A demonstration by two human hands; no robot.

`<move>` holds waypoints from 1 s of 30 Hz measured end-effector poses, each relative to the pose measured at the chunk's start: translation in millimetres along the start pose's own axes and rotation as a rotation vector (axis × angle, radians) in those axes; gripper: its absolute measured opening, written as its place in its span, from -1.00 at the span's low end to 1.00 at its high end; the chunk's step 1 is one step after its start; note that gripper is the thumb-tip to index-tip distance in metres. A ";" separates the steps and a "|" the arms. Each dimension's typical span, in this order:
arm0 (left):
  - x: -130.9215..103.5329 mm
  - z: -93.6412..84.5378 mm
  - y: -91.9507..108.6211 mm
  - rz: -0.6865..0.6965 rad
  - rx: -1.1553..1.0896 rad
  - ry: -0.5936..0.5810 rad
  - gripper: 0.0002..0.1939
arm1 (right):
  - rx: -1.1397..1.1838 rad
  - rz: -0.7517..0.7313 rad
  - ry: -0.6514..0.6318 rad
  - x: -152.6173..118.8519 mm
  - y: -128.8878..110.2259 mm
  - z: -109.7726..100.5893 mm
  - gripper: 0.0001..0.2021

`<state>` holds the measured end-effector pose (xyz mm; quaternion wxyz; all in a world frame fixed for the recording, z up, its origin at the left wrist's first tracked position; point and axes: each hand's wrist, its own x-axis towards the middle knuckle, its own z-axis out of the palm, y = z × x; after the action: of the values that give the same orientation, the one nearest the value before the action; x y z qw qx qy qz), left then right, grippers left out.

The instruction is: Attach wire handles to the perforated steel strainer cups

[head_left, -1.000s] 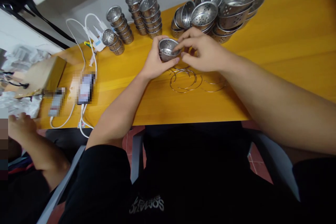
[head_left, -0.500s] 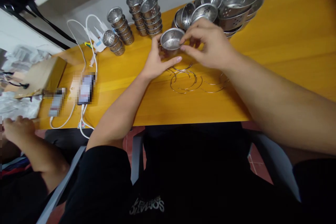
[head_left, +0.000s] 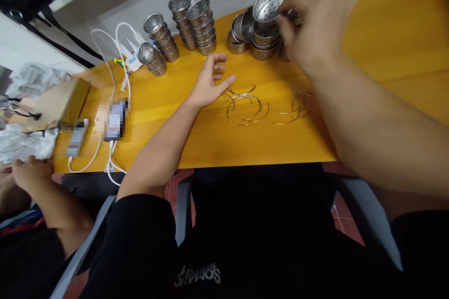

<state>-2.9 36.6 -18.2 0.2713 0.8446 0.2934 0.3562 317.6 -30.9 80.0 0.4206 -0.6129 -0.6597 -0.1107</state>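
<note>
My right hand (head_left: 315, 18) pinches the rim of a perforated metal cup (head_left: 268, 18) between thumb and fingers. This cup tilts toward me above a stack of similar cups (head_left: 264, 49), and I cannot tell whether it rests on them. The hand hides part of the pile behind it. To the left, my left hand (head_left: 210, 81) is open, palm turned inward and fingers loosely curled, with nothing in it. Just right of its thumb, several thin wire rings (head_left: 245, 124) lie on the table, and more wire pieces (head_left: 300, 105) lie under my right forearm.
Stacks of perforated cups (head_left: 205, 28) stand along the wall, with shorter stacks (head_left: 152, 58) farther left. White cables run to a phone (head_left: 116, 119) and another device (head_left: 77, 138). A cardboard box (head_left: 65, 103) lies beyond, and another person's hand (head_left: 31, 173) is at far left.
My right hand has moved up and right to the pile and now grips a cup's rim there. The cup that was between my hands has left my left hand, which has stayed in place.
</note>
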 end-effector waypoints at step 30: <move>-0.8 -1.8 7.0 -0.031 0.053 -0.040 -0.34 | 0.004 -0.066 -0.099 -9.4 1.6 -1.2 -0.64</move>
<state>-2.6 31.7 -12.8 0.2603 0.8538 0.3104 0.3270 318.5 -38.0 73.7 0.3848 -0.5948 -0.6997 -0.0928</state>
